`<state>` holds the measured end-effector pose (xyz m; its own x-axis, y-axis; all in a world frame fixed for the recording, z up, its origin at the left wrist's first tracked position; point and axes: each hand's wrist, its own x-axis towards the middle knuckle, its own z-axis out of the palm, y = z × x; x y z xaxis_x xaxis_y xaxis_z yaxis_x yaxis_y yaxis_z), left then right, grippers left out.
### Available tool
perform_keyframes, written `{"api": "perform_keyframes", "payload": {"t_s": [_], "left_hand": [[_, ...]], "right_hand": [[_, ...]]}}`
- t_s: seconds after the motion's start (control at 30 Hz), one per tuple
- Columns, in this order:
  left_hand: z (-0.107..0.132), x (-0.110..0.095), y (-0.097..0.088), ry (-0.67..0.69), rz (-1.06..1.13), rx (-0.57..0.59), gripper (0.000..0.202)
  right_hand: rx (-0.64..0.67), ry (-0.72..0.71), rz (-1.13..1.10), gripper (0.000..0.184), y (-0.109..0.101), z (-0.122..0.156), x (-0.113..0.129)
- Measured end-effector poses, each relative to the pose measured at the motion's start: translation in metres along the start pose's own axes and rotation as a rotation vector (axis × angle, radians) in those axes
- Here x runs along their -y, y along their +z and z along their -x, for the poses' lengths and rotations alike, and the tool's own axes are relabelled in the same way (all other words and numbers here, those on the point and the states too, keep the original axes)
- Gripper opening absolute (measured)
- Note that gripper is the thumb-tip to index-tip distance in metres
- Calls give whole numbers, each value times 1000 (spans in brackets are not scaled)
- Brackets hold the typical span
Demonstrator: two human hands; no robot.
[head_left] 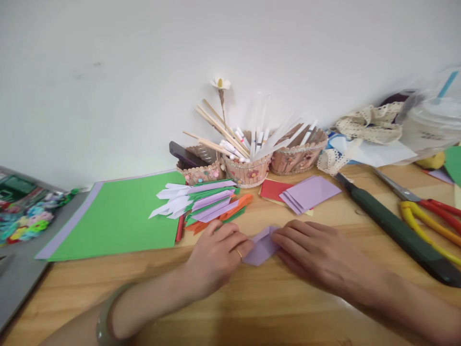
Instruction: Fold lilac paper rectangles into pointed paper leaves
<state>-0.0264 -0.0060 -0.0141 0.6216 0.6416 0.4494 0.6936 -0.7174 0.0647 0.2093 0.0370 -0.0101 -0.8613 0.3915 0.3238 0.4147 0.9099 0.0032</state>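
Note:
A small piece of purple paper (pixel 260 250), partly folded with slanted corners, lies at the front of the wooden table between my hands. My left hand (pixel 218 257) has its fingers closed on the paper's left end. On its right end, my right hand (pixel 309 250) holds the paper with bent fingers, the thumb mostly hidden. Just behind my left hand lies a pile of folded paper strips (pixel 209 204) in purple, green, orange and white. Beyond my right hand sits a stack of purple paper rectangles (pixel 311 192), beside red paper pieces (pixel 275 190).
Green paper sheets (pixel 115 216) lie at left. Decorated baskets (pixel 247 173) with sticks and pens stand along the wall. At right are a dark green long-handled tool (pixel 392 226), scissors (pixel 425 204), lace ribbon (pixel 370 125) and a plastic cup (pixel 435 120).

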Motion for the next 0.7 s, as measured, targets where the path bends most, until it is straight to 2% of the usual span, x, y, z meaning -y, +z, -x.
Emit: {"api": "perform_keyframes", "payload": {"t_s": [0.2,0.33,0.47,0.6,0.7], "left_hand": [[-4,-4,-9,-94,182,30,21],[-4,-3,-5,-84,94,57,11],[0,2,2,-41,-5,48,16],[3,4,4,23,-21,30,22],[3,4,3,46,6,89,19]], "right_hand": [[-31,58,-33,24,2,-2,3],[-17,64,-20,24,1,-1,3],[-23,49,-31,25,0,0,3],[1,102,-166,24,0,1,-1],[9,136,-279,22,-1,1,-6]]}}
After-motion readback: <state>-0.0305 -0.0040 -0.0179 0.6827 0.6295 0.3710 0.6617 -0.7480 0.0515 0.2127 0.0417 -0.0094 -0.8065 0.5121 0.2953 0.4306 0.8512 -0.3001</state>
